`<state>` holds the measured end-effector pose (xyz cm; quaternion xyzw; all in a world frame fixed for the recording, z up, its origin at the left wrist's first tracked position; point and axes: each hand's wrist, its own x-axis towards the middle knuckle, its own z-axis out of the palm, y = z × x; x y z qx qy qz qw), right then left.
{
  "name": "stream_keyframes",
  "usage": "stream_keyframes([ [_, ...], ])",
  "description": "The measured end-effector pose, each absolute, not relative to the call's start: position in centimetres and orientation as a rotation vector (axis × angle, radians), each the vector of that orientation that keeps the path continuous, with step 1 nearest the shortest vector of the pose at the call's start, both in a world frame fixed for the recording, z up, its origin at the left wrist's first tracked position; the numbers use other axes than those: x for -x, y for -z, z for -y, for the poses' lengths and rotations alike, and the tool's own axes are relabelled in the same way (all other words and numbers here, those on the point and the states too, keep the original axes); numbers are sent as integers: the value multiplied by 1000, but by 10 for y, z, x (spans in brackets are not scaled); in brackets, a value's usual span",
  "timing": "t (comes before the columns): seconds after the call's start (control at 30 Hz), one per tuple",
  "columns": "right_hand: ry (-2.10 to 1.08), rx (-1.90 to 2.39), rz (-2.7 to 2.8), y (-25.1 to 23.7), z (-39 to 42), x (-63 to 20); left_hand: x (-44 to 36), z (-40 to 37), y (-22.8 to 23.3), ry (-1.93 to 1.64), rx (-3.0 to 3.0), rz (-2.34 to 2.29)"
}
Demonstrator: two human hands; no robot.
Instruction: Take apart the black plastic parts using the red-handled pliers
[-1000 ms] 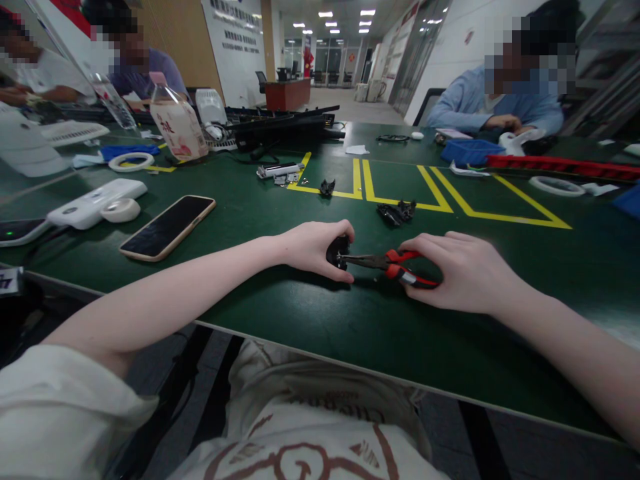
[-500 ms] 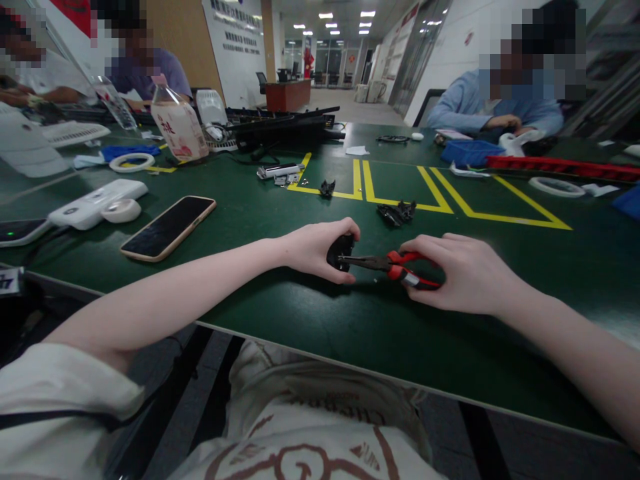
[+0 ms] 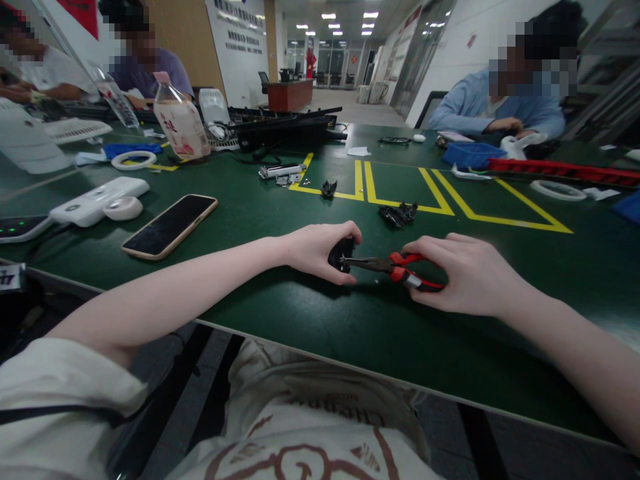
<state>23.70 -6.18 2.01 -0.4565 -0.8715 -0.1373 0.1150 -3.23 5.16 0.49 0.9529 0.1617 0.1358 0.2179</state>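
The left hand (image 3: 316, 251) is curling round a small black part (image 3: 341, 255), thumb over the top and fingers tucked beneath, pinning it down on the green table (image 3: 320, 320). The right hand (image 3: 465, 275) is wrapping tight round the red handles of the pliers (image 3: 395, 267), squeezing them together, and the thin dark nose of the pliers is running leftward from that hand straight into the black part, tip touching it. Whether the tip is biting onto something inside the part is too small to tell. Both hands are resting low on the table, near each other, with only the pliers bridging the gap between them.

Just beyond the right hand's knuckles, a clump of black pieces (image 3: 397, 214) is lying beside the yellow tape lines (image 3: 425, 193). Further out past the left hand, another little black piece (image 3: 328, 189) is sitting on the yellow line, and a silvery strip (image 3: 280, 171) is lying beyond that. Well off to the left of the left forearm, a phone (image 3: 170, 225) is lying face up, with a white device (image 3: 97, 202) and a tape roll (image 3: 133, 160) beyond it, and a bottle (image 3: 181, 125) standing further back. Across the table, other people are sitting and working with their own hands; one in a blue shirt (image 3: 495, 107) is far out beyond the right hand.
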Motion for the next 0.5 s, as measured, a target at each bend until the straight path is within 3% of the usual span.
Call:
stream_keyframes([
  [0.5, 545, 1287, 2564, -14, 61, -233, 31, -55, -4, -290, -2690, -504],
])
